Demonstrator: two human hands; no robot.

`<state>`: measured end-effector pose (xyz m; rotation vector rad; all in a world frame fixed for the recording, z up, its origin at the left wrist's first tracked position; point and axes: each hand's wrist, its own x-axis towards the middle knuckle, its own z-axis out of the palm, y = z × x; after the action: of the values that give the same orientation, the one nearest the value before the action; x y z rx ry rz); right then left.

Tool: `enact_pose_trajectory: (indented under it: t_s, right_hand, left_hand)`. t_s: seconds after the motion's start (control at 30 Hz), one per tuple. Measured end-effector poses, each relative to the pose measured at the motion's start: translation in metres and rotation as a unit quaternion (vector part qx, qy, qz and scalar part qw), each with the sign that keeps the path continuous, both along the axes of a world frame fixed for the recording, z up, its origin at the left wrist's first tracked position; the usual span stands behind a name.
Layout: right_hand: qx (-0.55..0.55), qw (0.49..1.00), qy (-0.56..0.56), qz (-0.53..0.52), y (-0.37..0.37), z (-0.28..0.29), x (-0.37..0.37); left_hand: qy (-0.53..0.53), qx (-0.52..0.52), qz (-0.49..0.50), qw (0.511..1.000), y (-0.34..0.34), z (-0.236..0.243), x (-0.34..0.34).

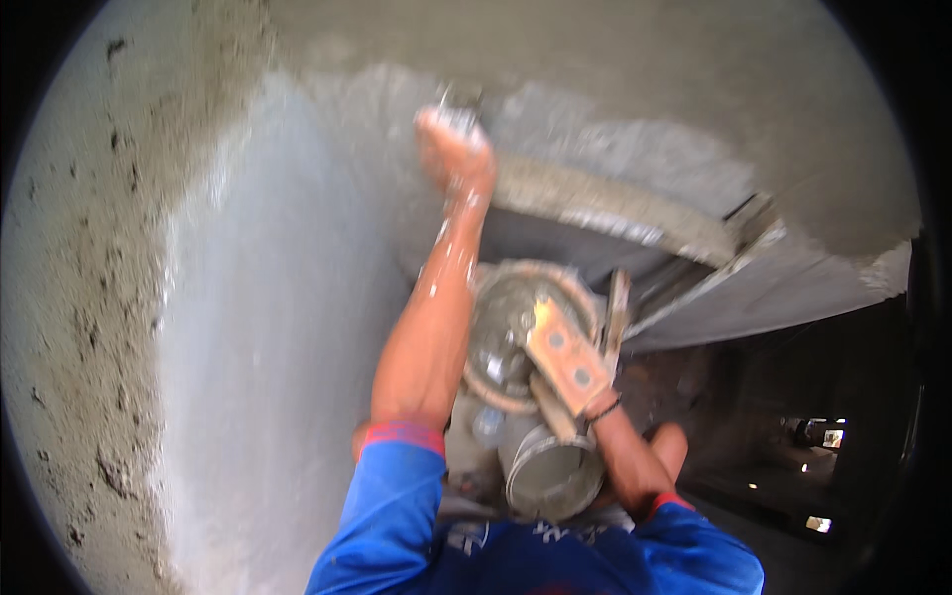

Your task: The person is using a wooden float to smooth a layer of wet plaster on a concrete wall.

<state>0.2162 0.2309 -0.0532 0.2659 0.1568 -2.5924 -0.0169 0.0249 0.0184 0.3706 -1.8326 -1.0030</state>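
Viewed from beside the work, the largest element is a smooth grey wall (278,327) on the person's left, bordered by rough, pitted plaster (89,297). Ahead, a straight grey ledge (605,206) bears pale smears along its face. Below it sits a round basin (567,281) of wet grey mix; nearer the body stands a bucket (540,456), also with grey contents. A narrow wooden strip (617,305) rises beside the basin.

The right hand (600,401) closes on an orange-brown wooden float (567,359), marked by 2 grey spots and tilted over the basin; its fingers are mostly hidden. The left hand (458,157), raised near the wall surface above the ledge's left end, is wet and blurred: whether its fingers are spread or pressed together, or hold anything, cannot be told.

Likely faults: wet skin may let the left hand slide if it bears on the surface, scoring fresh plaster. The float, if tipped further, may shed mix outside the basin or knock the strip. A low right elbow may catch the bucket, standing close by, and upset it.
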Motion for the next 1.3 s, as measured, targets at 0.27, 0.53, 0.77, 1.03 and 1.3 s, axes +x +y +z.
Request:
enact_pose_trajectory:
  t_s: [0.27,0.53,0.77,1.03,1.3]
  right_hand:
    - [0.069,0.956,0.275,-0.074,0.007,0.066,-0.044]
    - [0.539,0.459,0.501,-0.497,-0.085,0.254,-0.17]
    - [0.707,0.209,0.362,-0.57,-0.107,0.34,-0.226]
    - [0.791,0.14,0.274,-0.529,-0.123,0.34,-0.244]
    - [0.792,0.077,0.446,-0.41,-0.124,0.263,-0.216]
  left_hand:
    - [0.023,-0.024,-0.006,0.999,0.001,-0.005,0.001]
    - [0.005,-0.033,-0.002,0.999,-0.006,-0.003,-0.005]
    - [-0.023,-0.031,0.013,0.999,-0.001,-0.004,-0.003]
    - [0.01,-0.049,0.004,0.999,-0.003,-0.002,0.002]
    - [-0.034,-0.012,0.006,0.999,-0.006,-0.008,-0.004]
